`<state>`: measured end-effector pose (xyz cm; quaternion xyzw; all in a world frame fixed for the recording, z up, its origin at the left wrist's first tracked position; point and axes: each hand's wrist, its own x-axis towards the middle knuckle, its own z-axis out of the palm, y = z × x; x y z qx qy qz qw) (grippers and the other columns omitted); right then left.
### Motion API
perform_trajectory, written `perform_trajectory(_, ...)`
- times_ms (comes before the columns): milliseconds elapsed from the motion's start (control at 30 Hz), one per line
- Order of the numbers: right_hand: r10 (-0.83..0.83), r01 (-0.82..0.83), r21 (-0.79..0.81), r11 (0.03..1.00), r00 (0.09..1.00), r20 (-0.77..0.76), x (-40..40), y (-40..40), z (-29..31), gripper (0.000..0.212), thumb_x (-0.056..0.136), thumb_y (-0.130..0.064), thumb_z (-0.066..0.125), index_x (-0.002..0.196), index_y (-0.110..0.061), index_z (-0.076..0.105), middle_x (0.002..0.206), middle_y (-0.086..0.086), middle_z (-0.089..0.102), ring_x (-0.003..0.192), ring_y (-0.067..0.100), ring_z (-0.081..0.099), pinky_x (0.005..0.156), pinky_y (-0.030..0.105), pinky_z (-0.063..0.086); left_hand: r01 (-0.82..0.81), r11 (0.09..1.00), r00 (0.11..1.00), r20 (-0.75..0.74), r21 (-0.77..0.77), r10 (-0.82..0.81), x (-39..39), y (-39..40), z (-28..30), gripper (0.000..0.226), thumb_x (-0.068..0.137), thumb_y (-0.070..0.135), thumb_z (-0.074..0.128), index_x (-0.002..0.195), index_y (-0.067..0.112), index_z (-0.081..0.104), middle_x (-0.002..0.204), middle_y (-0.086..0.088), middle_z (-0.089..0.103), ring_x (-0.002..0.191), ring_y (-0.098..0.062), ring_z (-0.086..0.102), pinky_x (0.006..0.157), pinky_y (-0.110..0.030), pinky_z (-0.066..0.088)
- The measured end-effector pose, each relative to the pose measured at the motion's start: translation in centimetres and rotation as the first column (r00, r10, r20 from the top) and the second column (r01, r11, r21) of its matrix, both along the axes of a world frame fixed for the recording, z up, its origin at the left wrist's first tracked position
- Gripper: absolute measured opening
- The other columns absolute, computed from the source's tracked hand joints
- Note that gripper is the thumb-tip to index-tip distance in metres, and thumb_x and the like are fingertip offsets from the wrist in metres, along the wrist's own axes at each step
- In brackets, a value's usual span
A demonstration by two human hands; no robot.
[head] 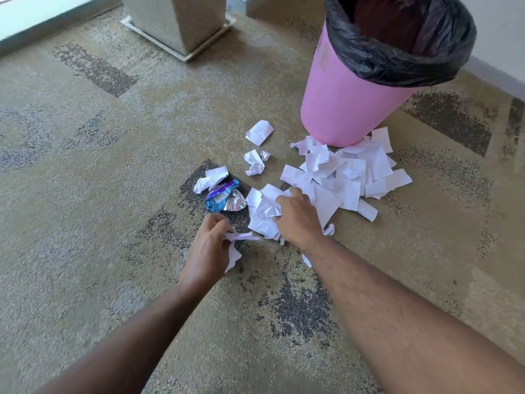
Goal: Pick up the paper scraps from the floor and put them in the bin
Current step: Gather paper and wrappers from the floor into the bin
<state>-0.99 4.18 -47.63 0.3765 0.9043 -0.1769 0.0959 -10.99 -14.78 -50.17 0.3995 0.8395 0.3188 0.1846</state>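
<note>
Head cam: both hands are working low over the carpet [85, 166]. The right hand [298, 220] is clutching a crumpled wad of scraps [264, 217], grip curled round it. The left hand [211, 245] is pinching a few more bits. The main pile [355, 174] is lying right against the base of the pink bin [341, 103], with a blue wrapper [224, 197] sitting just left of the wad.

We seem to be in an office or lobby: patterned commercial carpet [113, 166], a stone planter base [181, 24], a lined pink bin [349, 103]
</note>
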Motion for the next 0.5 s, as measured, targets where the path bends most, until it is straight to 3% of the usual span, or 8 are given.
perform_trajectory(200,0.015,-0.013,0.03,0.999,0.998,-0.068,0.3,-0.3,0.5,0.022,0.09,-0.011,0.065,0.111,-0.008,0.061,0.109,0.012,0.057,0.102,0.034,0.052,0.074,0.037,0.04,0.106,0.994,0.994,-0.032,-0.024,-0.107,-0.8,2.9,-0.6,0.015,0.088,0.0,0.068,0.099,0.008,0.063,0.134,-0.004,0.046,0.111,-0.024,0.058,0.084,-0.036,0.051)
perform_trajectory(367,-0.007,0.009,0.027,1.0,0.996,-0.085,0.8,-0.5,1.4,0.016,0.083,-0.001,0.06,0.096,-0.01,0.059,0.091,0.01,0.059,0.089,0.033,0.053,0.068,0.035,0.029,0.19,0.981,0.982,-0.01,0.028,-0.19,-0.7,4.2,-0.9,0.009,0.087,0.001,0.069,0.09,0.008,0.064,0.127,-0.005,0.059,0.113,-0.022,0.061,0.088,-0.031,0.049)
perform_trajectory(500,-0.033,0.033,0.003,0.999,0.995,-0.095,1.4,-0.3,2.3,0.023,0.079,0.004,0.054,0.081,-0.015,0.04,0.082,0.004,0.049,0.081,0.032,0.047,0.067,0.036,0.025,0.118,0.992,0.981,0.147,0.04,-0.123,-1.2,5.2,-0.6,0.018,0.084,0.0,0.071,0.098,0.01,0.067,0.112,0.0,0.068,0.1,-0.019,0.067,0.085,-0.03,0.052)
